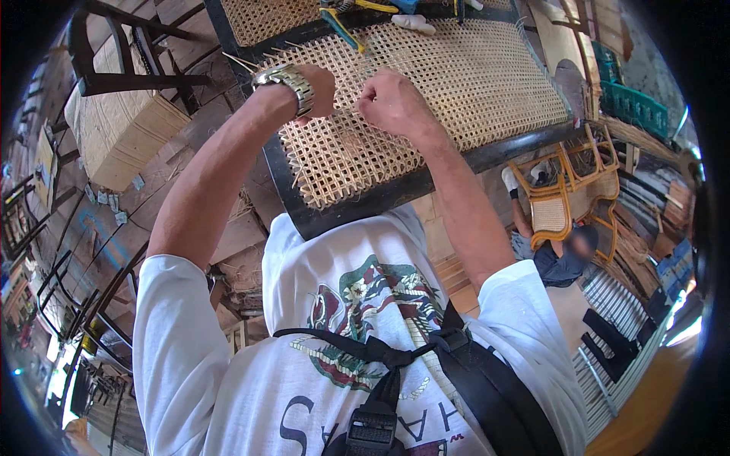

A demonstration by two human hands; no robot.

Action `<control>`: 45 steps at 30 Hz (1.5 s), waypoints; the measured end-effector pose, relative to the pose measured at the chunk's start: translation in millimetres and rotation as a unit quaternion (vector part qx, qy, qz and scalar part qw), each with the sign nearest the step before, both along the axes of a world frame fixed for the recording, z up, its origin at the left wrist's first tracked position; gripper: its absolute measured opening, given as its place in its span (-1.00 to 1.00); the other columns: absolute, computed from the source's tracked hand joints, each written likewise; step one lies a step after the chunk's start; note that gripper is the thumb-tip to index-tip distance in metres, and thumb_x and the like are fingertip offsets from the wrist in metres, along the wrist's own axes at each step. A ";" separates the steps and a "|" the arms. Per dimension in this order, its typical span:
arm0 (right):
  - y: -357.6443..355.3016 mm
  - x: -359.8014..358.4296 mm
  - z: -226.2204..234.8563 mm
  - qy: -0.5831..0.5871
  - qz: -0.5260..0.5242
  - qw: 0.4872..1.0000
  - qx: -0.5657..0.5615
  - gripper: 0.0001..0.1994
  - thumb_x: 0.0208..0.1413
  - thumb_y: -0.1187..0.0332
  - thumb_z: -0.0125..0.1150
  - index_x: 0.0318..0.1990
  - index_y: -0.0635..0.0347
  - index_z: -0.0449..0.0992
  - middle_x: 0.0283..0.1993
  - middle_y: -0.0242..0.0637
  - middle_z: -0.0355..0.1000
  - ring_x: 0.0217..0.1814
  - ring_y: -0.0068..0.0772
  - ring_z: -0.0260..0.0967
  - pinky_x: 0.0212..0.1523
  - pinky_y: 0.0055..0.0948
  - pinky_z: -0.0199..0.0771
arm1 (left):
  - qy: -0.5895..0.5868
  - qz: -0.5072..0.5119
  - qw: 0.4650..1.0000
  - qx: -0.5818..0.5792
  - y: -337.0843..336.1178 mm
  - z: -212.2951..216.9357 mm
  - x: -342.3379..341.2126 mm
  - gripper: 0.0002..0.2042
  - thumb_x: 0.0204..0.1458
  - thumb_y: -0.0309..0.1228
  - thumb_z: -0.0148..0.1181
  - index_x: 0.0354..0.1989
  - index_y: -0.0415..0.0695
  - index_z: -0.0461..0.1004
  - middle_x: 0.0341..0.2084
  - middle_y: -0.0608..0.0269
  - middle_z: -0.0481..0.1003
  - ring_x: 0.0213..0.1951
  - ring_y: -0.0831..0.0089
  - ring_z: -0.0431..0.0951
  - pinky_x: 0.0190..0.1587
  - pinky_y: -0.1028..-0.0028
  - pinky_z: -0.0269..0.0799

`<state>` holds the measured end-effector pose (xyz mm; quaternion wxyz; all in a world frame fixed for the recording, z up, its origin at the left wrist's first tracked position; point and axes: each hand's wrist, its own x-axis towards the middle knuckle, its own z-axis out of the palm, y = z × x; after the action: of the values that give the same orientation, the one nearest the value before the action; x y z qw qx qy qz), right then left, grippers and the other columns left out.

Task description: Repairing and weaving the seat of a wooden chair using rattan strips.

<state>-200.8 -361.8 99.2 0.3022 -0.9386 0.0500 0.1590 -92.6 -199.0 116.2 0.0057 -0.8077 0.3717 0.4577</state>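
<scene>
Cane panel [464, 83]: bright, crisp
White shirt [247, 387]: bright, soft fold shadows
Watch [295, 82]: small glints
Side edges: white glare
Rim: fisheye bending, blur, black corners

ok so the background here: a big cardboard box [125, 148] is sitting in the upper left of the frame, and a dark wooden frame [144, 83] is standing right by it. Paper scraps [113, 202] are littering the slab floor [173, 163] below that, near a faint blue mark. Over in the upper right, a green plastic crate [635, 109] is peeking out. Right of centre, an orange-brown rattan chair [549, 216] is lying around at an angle, with a co-worker in a dark top [557, 266] showing just beside it. Wood strips [637, 220] are piling up past them, and corrugated sheeting [601, 380] is filling the lower right.
</scene>
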 end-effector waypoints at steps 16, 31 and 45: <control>20.4 1.6 9.9 0.069 0.007 0.996 -0.056 -0.82 0.01 0.27 0.29 -0.39 0.20 0.66 -0.16 -0.09 0.49 -0.02 -0.10 0.49 0.06 -0.16 0.46 | 0.041 0.260 0.956 -0.127 32.4 -36.8 -34.5 -0.57 0.24 -0.02 0.09 -0.31 -0.17 0.66 -0.49 0.03 0.64 -0.35 0.20 0.69 -0.32 0.29 0.59; 12.5 -3.2 42.4 0.040 -0.032 0.998 -0.035 -0.73 0.01 0.30 0.27 -0.19 0.29 0.64 -0.04 -0.01 0.52 0.04 0.01 0.50 0.11 0.00 0.45 | -0.276 0.090 0.952 -0.093 117.2 18.1 45.3 -0.50 0.14 0.17 0.15 -0.37 -0.10 0.57 -0.46 0.10 0.59 -0.32 0.14 0.64 -0.30 0.20 0.54; 2.8 9.6 -7.2 0.026 -0.081 0.984 0.155 -0.78 0.14 0.28 0.33 -0.27 0.28 0.68 -0.42 -0.35 0.58 -0.41 -0.53 0.46 -0.29 -0.46 0.48 | 0.084 0.248 0.950 -0.168 66.7 -12.6 2.0 -0.58 0.23 -0.02 0.20 -0.32 -0.23 0.53 -0.61 0.13 0.58 -0.56 0.38 0.68 -0.49 0.37 0.59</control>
<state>-191.2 -359.0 92.0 0.4542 -0.8690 0.1081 0.1640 -90.6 -132.3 103.5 -0.2752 -0.8224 0.2306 0.4414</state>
